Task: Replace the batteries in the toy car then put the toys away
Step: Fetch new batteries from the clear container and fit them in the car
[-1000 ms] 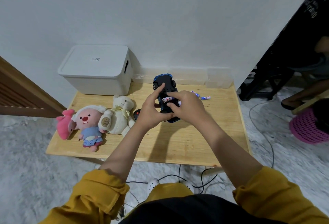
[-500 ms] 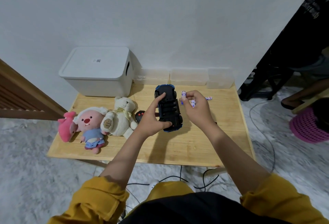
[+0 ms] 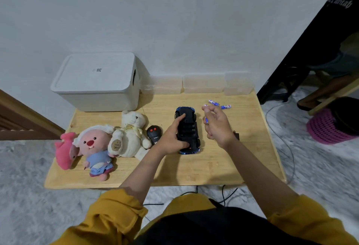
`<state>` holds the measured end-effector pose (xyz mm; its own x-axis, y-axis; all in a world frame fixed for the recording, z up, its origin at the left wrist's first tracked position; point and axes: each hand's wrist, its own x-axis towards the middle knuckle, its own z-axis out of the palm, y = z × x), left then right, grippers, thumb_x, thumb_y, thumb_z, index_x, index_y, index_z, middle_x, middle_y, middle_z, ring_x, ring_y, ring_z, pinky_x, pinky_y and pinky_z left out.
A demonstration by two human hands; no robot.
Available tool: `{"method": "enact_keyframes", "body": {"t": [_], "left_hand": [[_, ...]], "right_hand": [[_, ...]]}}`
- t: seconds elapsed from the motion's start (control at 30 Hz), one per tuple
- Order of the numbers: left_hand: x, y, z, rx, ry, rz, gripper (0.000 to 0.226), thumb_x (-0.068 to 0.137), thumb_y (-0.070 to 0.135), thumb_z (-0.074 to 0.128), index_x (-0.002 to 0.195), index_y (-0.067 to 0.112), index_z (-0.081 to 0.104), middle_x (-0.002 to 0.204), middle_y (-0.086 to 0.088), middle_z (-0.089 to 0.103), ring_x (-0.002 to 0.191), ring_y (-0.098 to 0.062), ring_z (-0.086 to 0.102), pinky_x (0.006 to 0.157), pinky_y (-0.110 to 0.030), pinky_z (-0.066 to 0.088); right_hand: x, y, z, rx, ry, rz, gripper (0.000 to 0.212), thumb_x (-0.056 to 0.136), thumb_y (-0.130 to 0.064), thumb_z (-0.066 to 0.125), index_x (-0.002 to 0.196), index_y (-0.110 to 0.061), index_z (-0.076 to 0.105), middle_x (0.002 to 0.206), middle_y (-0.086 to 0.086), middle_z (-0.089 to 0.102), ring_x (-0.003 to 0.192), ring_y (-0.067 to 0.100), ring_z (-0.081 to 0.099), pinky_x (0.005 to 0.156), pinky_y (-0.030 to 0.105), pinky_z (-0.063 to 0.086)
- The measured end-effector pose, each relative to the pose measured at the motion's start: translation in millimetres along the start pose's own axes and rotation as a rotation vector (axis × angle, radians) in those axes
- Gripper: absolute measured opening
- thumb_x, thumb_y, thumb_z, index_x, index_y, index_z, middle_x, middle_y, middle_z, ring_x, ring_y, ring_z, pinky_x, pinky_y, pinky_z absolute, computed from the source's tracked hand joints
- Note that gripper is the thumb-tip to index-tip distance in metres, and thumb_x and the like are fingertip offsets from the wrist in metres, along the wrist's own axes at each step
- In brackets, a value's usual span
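Left hand (image 3: 171, 137) round the upturned car (image 3: 187, 130) — right hand (image 3: 217, 126) pinching batteries (image 3: 206, 120).

You work on a pale, smooth wooden table (image 3: 223, 167); the toy car (image 3: 187, 130) looks like glossy black plastic; the storage box (image 3: 97, 81), upper left, matt white plastic; the teddy bear (image 3: 132, 134), soft plush.

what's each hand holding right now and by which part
Left hand grips the upturned toy car across its underside, thumb at the near end. Right hand pinches batteries in its fingertips; which part cannot be told.
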<state>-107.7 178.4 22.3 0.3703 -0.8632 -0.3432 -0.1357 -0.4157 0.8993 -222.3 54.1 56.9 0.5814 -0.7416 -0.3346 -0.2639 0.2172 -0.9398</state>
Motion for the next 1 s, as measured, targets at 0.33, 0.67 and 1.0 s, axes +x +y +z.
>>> {"method": "enact_keyframes", "body": {"t": [0.33, 0.67, 1.0], "left_hand": [[25, -18, 6, 0.155, -0.081, -0.14, 0.097, 0.074, 0.001, 0.064, 0.15, 0.029, 0.011, 0.127, 0.0, 0.05, 0.114, -0.017, 0.05, 0.094, -0.026, 0.042], [41, 13, 28, 0.336, 0.258, -0.128, 0.077, 0.083, 0.021, 0.066, 0.147, 0.019, 0.024, 0.146, -0.012, 0.011, 0.135, -0.03, 0.01, 0.108, -0.033, 0.02], [139, 72, 92, 0.318, 0.308, 0.036, 0.065, 0.085, 0.017, 0.064, 0.142, 0.012, 0.033, 0.146, -0.011, 0.026, 0.134, -0.031, 0.022, 0.106, -0.032, 0.025]], "right_hand": [[8, 29, -5, 0.028, 0.161, 0.07, 0.019, 0.098, -0.029, 0.048, 0.103, -0.013, 0.055, 0.061, -0.001, 0.043, 0.037, 0.006, 0.029, 0.036, 0.016, 0.023], [49, 14, -44, 0.243, 0.157, 0.198, 0.013, 0.095, -0.016, 0.053, 0.104, -0.006, 0.057, 0.077, 0.006, 0.058, 0.057, 0.017, 0.06, 0.047, 0.029, 0.053], [117, 8, -145, -0.138, 0.182, -0.019, 0.01, 0.085, -0.019, 0.068, 0.091, -0.013, 0.064, 0.082, 0.003, 0.061, 0.036, 0.009, 0.045, 0.036, 0.021, 0.039]]}}
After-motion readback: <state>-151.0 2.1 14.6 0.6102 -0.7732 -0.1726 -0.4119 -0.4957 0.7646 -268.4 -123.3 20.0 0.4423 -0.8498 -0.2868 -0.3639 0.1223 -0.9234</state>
